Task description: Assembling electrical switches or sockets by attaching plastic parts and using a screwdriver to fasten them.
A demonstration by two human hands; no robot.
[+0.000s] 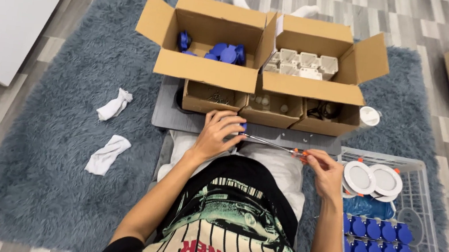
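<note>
My left hand (217, 134) is closed around a small blue part (243, 127) just in front of the grey board (163, 113). My right hand (323, 169) grips the orange handle of a screwdriver (271, 144), whose thin metal shaft runs left to the blue part. Both hands hover over my lap, above a white cloth.
Two open cardboard boxes stand ahead: the left box (203, 71) holds blue parts, the right box (310, 88) white ones. Three small boxes (269, 113) sit before them. A white basket (425, 227) at right holds round white lamps and blue pieces. Two white socks (111, 128) lie on the grey rug.
</note>
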